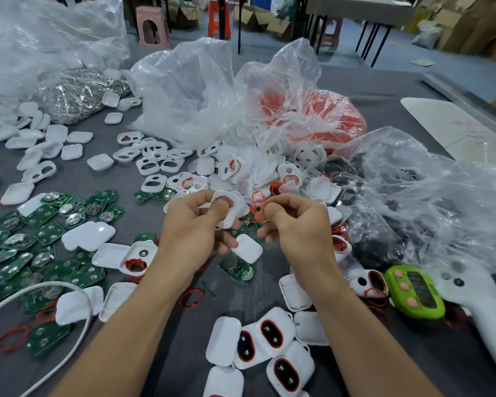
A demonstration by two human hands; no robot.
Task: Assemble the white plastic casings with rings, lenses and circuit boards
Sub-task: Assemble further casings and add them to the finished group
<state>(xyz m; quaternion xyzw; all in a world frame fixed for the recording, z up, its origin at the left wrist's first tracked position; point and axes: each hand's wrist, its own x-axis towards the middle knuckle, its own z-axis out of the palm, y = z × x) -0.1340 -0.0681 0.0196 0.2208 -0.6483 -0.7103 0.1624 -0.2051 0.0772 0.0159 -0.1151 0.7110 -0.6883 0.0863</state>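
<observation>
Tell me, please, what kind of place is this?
Most likely a small assembly workshop or factory floor. Loose white casings and green circuit boards lie in heaps on the grey table, more parts sit in big clear plastic bags, and cardboard boxes stand behind.

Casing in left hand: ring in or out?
Out. The casing in the left hand has a bare opening; the right hand pinches the red rings.

Bare forearms (132,325), left hand (194,224), right hand (297,227)
</observation>
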